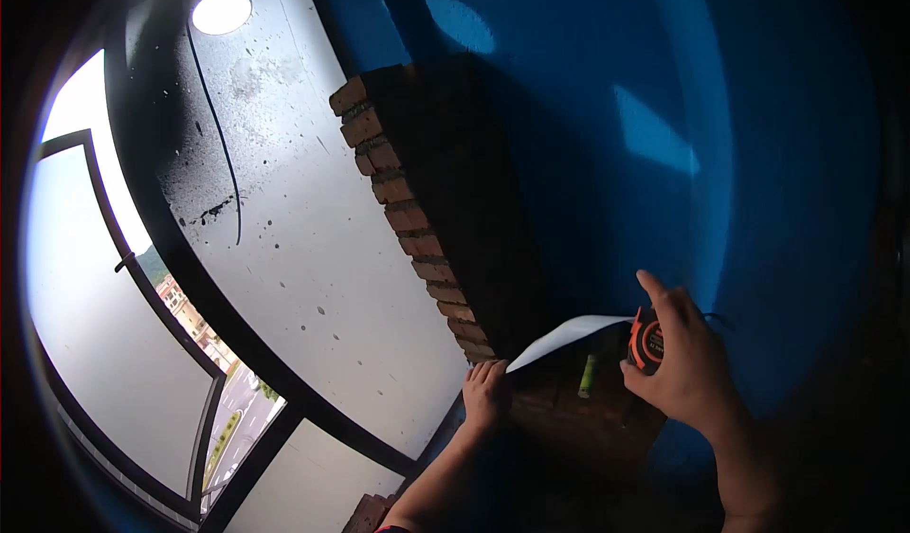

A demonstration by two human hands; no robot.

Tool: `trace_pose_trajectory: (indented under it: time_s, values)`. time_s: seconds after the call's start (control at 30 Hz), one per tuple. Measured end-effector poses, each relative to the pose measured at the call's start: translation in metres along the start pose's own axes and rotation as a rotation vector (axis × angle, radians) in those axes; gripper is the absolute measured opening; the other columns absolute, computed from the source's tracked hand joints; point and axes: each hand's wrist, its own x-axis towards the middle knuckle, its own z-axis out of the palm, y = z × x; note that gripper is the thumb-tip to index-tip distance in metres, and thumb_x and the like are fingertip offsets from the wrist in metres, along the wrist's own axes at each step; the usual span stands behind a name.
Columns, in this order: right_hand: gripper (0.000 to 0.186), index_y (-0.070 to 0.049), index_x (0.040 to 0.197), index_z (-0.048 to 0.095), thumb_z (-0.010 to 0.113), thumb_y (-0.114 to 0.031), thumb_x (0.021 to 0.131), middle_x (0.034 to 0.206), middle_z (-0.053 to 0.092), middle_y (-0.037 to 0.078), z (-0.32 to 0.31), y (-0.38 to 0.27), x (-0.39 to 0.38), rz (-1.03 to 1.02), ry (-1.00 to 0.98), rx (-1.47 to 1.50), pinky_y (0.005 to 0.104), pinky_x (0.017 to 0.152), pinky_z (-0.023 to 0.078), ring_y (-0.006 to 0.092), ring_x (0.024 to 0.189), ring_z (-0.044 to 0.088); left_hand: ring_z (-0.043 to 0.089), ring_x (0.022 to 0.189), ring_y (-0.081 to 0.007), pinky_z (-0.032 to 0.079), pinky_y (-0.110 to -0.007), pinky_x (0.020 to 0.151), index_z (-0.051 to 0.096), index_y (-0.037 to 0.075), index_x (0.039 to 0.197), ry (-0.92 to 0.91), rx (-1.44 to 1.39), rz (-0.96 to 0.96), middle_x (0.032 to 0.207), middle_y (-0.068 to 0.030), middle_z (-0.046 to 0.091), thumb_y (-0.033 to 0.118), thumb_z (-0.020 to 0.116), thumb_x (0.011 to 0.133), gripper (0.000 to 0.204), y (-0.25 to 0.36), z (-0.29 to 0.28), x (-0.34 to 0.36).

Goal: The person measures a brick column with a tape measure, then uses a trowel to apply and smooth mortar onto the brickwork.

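Note:
My right hand (687, 358) grips an orange and black tape measure (647, 342), thumb below it and index finger stretched out past it. Its pale blade (564, 332) runs out to the left, bowing upward in the middle. At the blade's far end my left hand (486, 393) is closed on it, beside the foot of a brick pillar (406, 218). Below the blade, on a dark brown surface (550, 405), is a small green cylinder (588, 377) whose kind I cannot make out.
Behind the pillar rises a blue wall (607, 220) with patches of light. On the left are a stained white panel (284, 211), a hanging black cable (216, 126) and an open window (123, 315) above a street. Some bricks (368, 512) lie near my left forearm.

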Motion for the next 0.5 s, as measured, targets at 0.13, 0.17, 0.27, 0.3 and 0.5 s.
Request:
trace_pose_trajectory:
  time_s: [0.13,0.17,0.27,0.3,0.5]
  values:
    - [0.083,-0.005,0.134,0.028,0.071,-0.014,0.063,0.111,0.042,0.018,0.066,0.062,-0.088,0.299,-0.343,-0.039,0.0402,0.079,0.047,0.0342,0.097,0.05,0.042,0.118,-0.0279,0.025,-0.045,0.1,0.046,0.007,0.123,-0.233,-0.044,0.149,0.122,-0.0116,0.049,0.02,0.056,0.078,0.048,0.071,-0.027,-0.053]
    - [0.083,-0.004,0.134,0.028,0.071,-0.014,0.064,0.115,0.04,0.02,0.082,0.076,-0.113,0.366,-0.437,-0.004,0.0412,0.081,0.046,0.0369,0.101,0.049,0.036,0.124,-0.0289,0.02,-0.048,0.103,0.042,0.006,0.128,-0.356,-0.034,0.106,0.127,-0.0127,0.044,0.022,0.056,0.08,0.052,0.086,-0.033,-0.07]
    - [0.088,-0.005,0.135,0.024,0.071,-0.015,0.061,0.123,0.036,0.024,0.122,0.116,-0.19,0.656,-0.576,0.072,0.0425,0.086,0.044,0.0407,0.109,0.043,0.036,0.124,-0.0327,0.025,-0.047,0.102,0.044,0.004,0.124,-0.51,-0.353,0.144,0.126,-0.0156,0.044,0.021,0.062,0.079,0.052,0.104,-0.045,-0.114]
    - [0.091,-0.005,0.136,0.023,0.071,-0.016,0.06,0.125,0.036,0.025,0.136,0.128,-0.221,0.657,-0.54,0.046,0.0431,0.087,0.043,0.0417,0.111,0.042,0.04,0.12,-0.0334,0.031,-0.046,0.1,0.048,0.003,0.12,-0.503,-0.516,0.107,0.123,-0.0155,0.047,0.018,0.063,0.078,0.048,0.107,-0.047,-0.125]
    - [0.097,-0.008,0.137,0.021,0.071,-0.025,0.057,0.122,0.045,0.026,0.159,0.146,-0.322,1.007,-0.537,0.214,0.0414,0.088,0.042,0.0377,0.108,0.049,0.059,0.089,-0.03,0.049,-0.034,0.075,0.059,0.005,0.101,-0.635,-0.596,-0.421,0.099,-0.0124,0.058,0.014,0.061,0.079,0.024,0.09,-0.035,-0.185]
